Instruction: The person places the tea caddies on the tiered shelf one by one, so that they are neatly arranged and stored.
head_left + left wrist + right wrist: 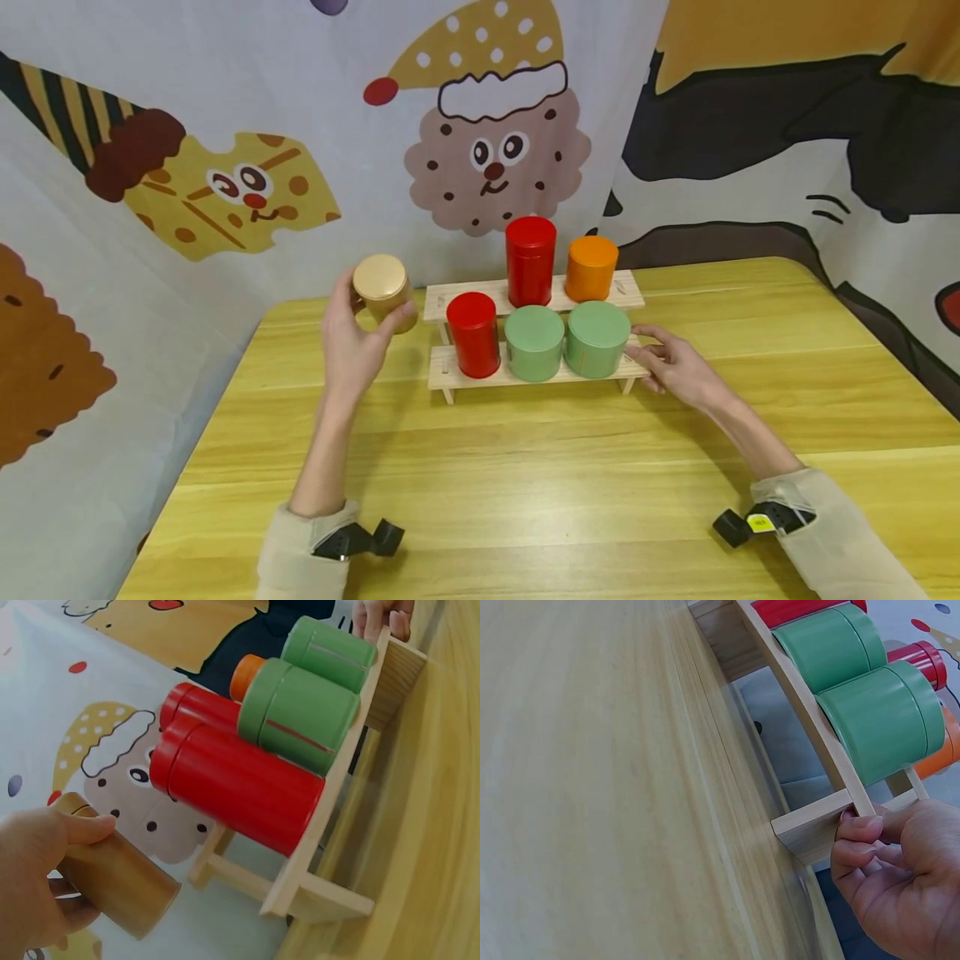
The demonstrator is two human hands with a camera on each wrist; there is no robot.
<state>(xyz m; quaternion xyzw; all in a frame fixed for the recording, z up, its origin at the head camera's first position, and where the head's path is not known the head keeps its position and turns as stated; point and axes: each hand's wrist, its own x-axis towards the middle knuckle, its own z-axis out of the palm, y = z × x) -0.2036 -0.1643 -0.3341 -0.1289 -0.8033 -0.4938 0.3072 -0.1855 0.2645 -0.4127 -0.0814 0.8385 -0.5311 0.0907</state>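
My left hand [354, 346] grips a gold canister [382, 287], held up to the left of a two-tier wooden rack [444, 360]. In the left wrist view the thumb and fingers wrap the canister's upper part, and its lower end tilts toward the rack. My right hand [678, 371] pinches the right end of the rack's front board, fingers curled in the right wrist view. On the front tier stand a red canister [474, 337] and two green canisters [534, 346]. The back tier bears a taller-looking red canister [531, 262] and an orange canister [592, 271].
The rack stands toward the back of a wood-grain table [510, 475]. Behind and left of it hangs a cartoon-printed cloth [360, 183]. A camera on a black strap [360, 540] sits on each wrist.
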